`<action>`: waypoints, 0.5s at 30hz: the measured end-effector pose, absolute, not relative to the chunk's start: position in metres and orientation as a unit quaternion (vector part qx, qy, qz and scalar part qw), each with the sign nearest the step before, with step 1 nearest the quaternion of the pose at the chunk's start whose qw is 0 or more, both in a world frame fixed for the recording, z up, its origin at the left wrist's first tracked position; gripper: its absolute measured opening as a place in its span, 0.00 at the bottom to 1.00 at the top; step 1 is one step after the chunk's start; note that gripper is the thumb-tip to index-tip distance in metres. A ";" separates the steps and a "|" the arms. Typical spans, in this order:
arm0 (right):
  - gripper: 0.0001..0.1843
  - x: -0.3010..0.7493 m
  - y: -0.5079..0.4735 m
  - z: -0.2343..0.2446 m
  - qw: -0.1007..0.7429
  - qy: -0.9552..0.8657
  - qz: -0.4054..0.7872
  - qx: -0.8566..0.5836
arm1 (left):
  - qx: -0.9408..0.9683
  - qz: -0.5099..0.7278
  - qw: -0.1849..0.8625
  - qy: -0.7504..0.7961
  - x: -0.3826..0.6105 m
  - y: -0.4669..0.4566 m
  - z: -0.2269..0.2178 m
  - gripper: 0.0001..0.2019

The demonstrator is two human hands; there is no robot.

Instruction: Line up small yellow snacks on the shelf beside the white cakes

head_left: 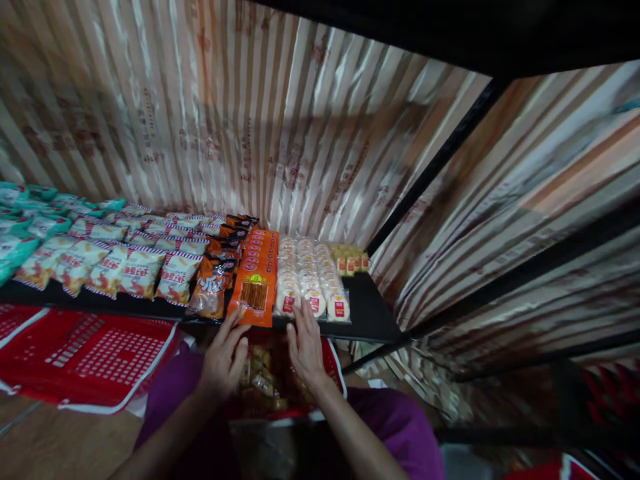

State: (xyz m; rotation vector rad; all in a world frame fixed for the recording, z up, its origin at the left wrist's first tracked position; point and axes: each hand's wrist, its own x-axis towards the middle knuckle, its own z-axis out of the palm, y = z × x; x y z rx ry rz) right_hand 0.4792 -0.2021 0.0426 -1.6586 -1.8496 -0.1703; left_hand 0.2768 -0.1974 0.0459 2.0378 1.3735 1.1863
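My left hand (224, 353) is at the shelf's front edge, fingers apart, its tips by the lower left corner of a flat orange snack packet (253, 273). My right hand (306, 343) reaches up with its fingers stretched out, against or just in front of the white round crackers (311, 280) in clear wrap; I cannot tell whether it touches them. Those crackers stand in three rows with small red labels. Several small yellowish packs (349, 259) sit behind them on the right. Left of the orange packet are brown-and-orange snack bags (213, 283).
White snack bags with striped edges (137, 272) and teal bags (17, 250) fill the left of the black shelf (373, 310). A red basket (334, 363) with yellowish packs is below my hands, another red basket (100, 353) at left. A black post (440, 160) slants at right before striped sheeting (210, 113).
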 end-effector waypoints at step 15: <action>0.22 0.575 -0.309 -0.014 0.305 -0.717 0.042 -0.626 | 0.818 0.104 0.319 0.468 0.392 -0.267 0.023 0.17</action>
